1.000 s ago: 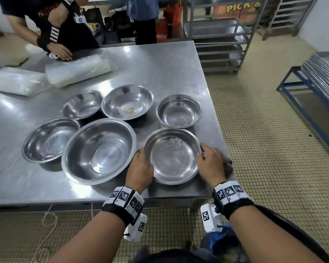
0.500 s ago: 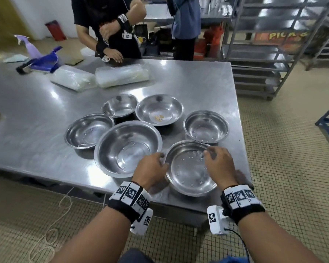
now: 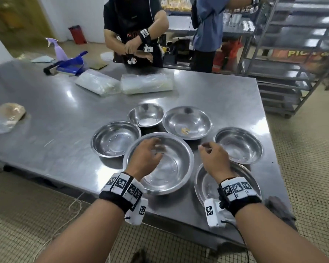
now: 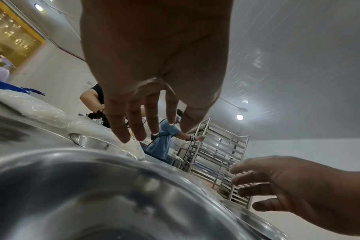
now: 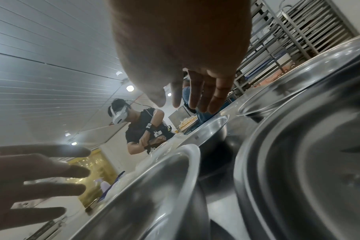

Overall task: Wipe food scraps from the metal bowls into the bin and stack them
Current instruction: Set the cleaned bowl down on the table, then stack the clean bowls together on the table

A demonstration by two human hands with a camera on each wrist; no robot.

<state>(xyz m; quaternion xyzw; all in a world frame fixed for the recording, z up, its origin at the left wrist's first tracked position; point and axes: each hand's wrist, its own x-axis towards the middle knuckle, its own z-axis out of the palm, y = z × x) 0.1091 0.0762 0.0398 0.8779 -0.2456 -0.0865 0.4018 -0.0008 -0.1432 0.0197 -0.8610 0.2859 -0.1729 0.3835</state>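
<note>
Both my hands have let go of the near bowl (image 3: 207,185) and lifted. My left hand (image 3: 146,158) now hovers with fingers loosely spread over the big bowl (image 3: 179,168); my right hand (image 3: 215,160) hangs empty, fingers relaxed, above the near bowl's far rim. Six bowls sit unstacked on the bench (image 3: 65,130). The far bowl (image 3: 196,116) holds a yellow scrap (image 3: 185,131), so I judge I'm reaching there next. No bin shows.

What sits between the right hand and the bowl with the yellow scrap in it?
Head view: only bare steel table lies between the right hand and the scrap bowl; the hand holds nothing.
</note>
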